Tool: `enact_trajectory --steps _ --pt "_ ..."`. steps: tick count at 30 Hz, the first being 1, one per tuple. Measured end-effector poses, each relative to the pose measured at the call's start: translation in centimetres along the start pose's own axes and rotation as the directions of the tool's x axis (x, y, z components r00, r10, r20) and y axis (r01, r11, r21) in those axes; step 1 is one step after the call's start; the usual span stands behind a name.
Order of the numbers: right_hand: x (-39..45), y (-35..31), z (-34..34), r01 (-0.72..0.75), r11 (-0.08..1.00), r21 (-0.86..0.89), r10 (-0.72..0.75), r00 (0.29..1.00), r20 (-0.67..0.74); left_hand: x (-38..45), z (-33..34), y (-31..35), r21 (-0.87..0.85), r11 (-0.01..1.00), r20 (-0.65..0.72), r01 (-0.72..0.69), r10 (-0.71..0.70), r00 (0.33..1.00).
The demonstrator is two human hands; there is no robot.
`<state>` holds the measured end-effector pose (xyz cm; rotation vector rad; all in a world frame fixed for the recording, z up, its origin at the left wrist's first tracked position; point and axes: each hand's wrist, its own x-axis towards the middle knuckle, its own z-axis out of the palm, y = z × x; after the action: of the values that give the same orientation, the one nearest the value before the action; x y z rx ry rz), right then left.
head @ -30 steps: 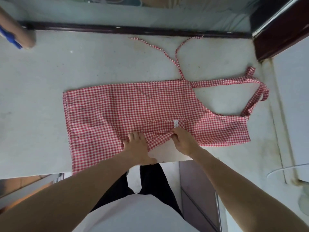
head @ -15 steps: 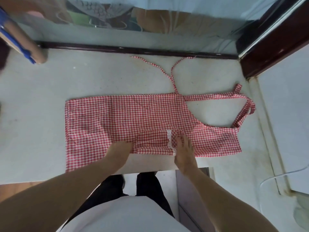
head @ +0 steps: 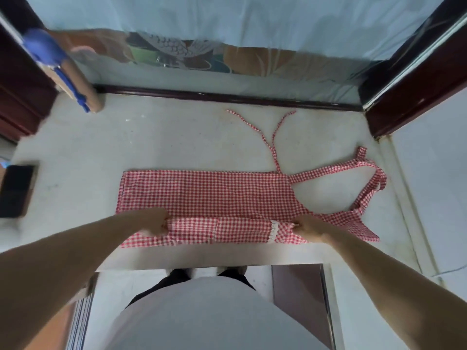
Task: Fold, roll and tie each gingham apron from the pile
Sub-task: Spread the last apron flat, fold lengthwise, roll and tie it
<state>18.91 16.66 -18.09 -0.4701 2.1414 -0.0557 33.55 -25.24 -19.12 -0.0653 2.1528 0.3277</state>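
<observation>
A red and white gingham apron (head: 214, 195) lies flat across the pale counter (head: 164, 142), its bib and neck loop (head: 371, 178) at the right. Two thin ties (head: 267, 132) trail toward the back. A narrow band of the near edge (head: 219, 228) is folded up over the apron. My left hand (head: 154, 222) grips the left end of that fold. My right hand (head: 309, 227) pinches its right end, beside a small white label (head: 274, 227).
A dark phone (head: 15, 190) lies at the counter's left edge. A tan roll with a blue handle (head: 73, 84) leans at the back left. Dark wooden frames (head: 414, 79) flank a window along the back. The counter's front edge (head: 207, 263) runs just below the apron.
My hands moved apart from the middle of the near edge to its two ends. The near edge is now folded up into a long band. The camera tilted up.
</observation>
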Motion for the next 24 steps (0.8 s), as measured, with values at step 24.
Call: enact_trajectory --steps 24 --pt "12.0 -1.2 -11.9 -0.181 0.961 -0.209 0.151 0.977 -0.15 6.4 -9.2 -7.6 -0.088 0.988 -0.352 0.13 -0.153 0.923"
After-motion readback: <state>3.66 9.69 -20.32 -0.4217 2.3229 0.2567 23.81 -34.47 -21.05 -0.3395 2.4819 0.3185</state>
